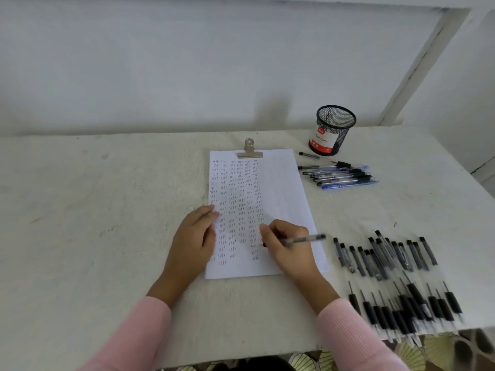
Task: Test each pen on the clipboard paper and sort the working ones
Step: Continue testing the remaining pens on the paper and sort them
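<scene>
Mesh cup labelled "Ball Pens", right hand gripping pen

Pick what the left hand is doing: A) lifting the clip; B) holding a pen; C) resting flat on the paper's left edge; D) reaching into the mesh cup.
C: the left hand lies flat on the left edge of the paper; the right hand holds the pen.

The right hand grips a pen, its tip hidden against the clipboard paper, which bears columns of small marks. The left hand rests flat on the paper's left edge. A loose pile of black pens lies near right; a smaller row of pens lies far right beside a mesh cup.
</scene>
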